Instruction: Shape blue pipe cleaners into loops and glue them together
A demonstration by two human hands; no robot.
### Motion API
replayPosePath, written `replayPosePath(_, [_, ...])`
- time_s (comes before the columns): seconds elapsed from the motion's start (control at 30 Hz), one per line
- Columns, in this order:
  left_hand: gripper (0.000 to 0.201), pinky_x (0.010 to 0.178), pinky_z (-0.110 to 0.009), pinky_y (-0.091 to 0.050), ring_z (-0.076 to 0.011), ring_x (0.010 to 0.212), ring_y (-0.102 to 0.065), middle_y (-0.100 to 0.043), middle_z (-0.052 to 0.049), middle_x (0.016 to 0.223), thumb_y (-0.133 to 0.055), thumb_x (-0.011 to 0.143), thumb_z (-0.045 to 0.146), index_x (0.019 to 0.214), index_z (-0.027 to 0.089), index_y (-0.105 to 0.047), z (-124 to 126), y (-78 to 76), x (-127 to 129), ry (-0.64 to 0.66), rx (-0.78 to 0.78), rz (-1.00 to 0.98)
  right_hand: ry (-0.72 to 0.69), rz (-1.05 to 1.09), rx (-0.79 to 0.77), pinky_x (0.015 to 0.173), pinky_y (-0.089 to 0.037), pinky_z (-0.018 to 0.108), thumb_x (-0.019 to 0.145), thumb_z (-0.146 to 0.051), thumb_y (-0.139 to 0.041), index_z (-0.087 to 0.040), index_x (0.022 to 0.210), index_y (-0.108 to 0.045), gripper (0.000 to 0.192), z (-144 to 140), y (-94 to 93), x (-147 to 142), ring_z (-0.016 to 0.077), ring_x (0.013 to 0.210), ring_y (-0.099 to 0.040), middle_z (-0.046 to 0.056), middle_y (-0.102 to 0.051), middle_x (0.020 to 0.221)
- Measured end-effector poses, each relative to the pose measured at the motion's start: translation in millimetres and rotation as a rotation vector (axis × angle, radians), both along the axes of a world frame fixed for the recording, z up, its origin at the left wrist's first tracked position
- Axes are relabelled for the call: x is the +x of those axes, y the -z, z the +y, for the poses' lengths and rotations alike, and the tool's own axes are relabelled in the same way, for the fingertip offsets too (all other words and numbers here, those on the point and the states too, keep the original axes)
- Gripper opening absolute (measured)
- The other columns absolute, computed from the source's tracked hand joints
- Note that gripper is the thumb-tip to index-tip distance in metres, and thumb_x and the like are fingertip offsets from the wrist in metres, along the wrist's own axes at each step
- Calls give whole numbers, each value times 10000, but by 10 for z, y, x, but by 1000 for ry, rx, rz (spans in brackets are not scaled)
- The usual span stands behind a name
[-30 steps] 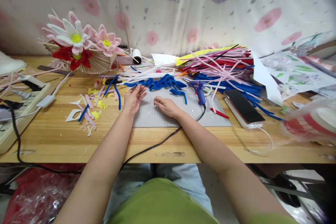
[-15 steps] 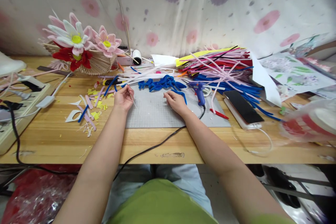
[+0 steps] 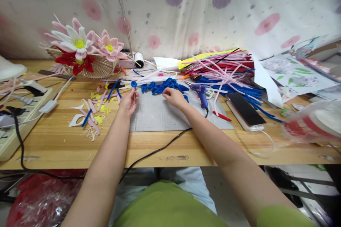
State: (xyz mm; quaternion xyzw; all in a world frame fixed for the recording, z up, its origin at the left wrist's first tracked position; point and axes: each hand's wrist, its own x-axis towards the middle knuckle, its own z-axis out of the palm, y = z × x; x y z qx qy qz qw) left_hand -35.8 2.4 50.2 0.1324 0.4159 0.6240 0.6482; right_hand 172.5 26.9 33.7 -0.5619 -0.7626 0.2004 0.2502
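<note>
Since the picture from 1 second ago, both hands have been moved up the gray mat (image 3: 160, 117) toward the blue fuzzy sticks (image 3: 162, 86). The left hand (image 3: 129, 101) is now closed on a thin wire (image 3: 134, 110) with a small blue loop (image 3: 133, 84) at its top. The right hand (image 3: 174, 97) is laid on the blue pile, fingers curled; whether it is pinching a piece cannot be told. The sticks look light, soft and bendy, so a stick is best pinched near its end. The pile is kept on the table (image 3: 66, 138), beside the blue glue gun (image 3: 201, 91).

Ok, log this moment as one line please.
left hand: pinching thin wire | right hand: on blue chenille pieces | grey mat beneath | glue gun beside
</note>
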Motion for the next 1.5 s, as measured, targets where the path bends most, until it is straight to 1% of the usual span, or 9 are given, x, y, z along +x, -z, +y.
replayPosePath(0.17, [182,396,-108,-424,-19,415,-512,-516,53,516,-435,876,120,739,108,-555,-49,-9,103,34,-28,6,-76,-217,215,887,-365,356,762,-261,-563,-171,1083,-612,337,291,-3,-303,251,1054,-466,104,-578,1116])
replayPosePath(0.3, [169,420,-122,-436,-25,426,-517,-523,45,524,-449,867,120,743,107,-563,-60,20,137,63,-31,44,-52,-278,278,930,-328,401,780,-256,-543,-145,1065,-626,317,397,95,-444,279,1077,-443,132,-590,1109])
replayPosePath(0.6, [215,371,-105,-370,-11,383,-427,-460,48,507,-438,889,220,844,91,-605,-49,57,148,116,41,11,-310,-56,379,901,-355,337,789,-188,-501,-179,937,-646,207,245,8,-268,201,960,-536,67,-656,983])
replayPosePath(0.73, [271,275,-100,-191,1,316,-253,-318,80,458,-475,869,344,811,106,-591,-83,8,152,187,67,-72,-235,106,411,852,-391,330,777,-173,-488,-184,881,-642,185,121,-102,-131,194,912,-551,59,-662,919])
replayPosePath(0.93, [88,282,-93,-141,9,332,-226,-306,89,479,-552,798,153,844,87,-589,-110,27,188,244,115,-22,12,601,133,687,-441,295,732,-215,-512,-194,796,-592,104,53,-67,-34,140,711,-558,19,-642,797])
replayPosePath(1.03, [65,290,-97,-123,9,334,-210,-273,98,467,-596,762,159,769,97,-578,-113,73,262,234,119,95,21,931,-120,592,-440,247,697,-242,-548,-201,819,-551,129,9,-32,-21,97,624,-556,6,-646,829])
replayPosePath(1.13, [115,306,-105,-131,5,340,-233,-284,96,460,-614,760,208,718,122,-550,-121,115,359,111,141,310,-51,1111,-275,583,-449,221,642,-243,-612,-205,837,-544,210,-69,-24,-14,86,645,-586,-3,-649,854])
replayPosePath(1.27, [241,332,-123,-223,-20,405,-417,-453,59,551,-650,733,342,720,158,-494,-138,137,446,50,129,485,-168,1112,-303,585,-456,216,614,-244,-651,-204,851,-556,259,-157,2,-34,93,674,-609,-6,-653,856])
replayPosePath(1.5, [380,326,-157,-304,-103,476,-592,-575,0,664,-605,723,512,823,162,-496,-172,95,434,259,33,425,-312,992,-220,626,-462,236,642,-213,-595,-194,817,-563,179,-200,34,-99,114,734,-614,-2,-664,820])
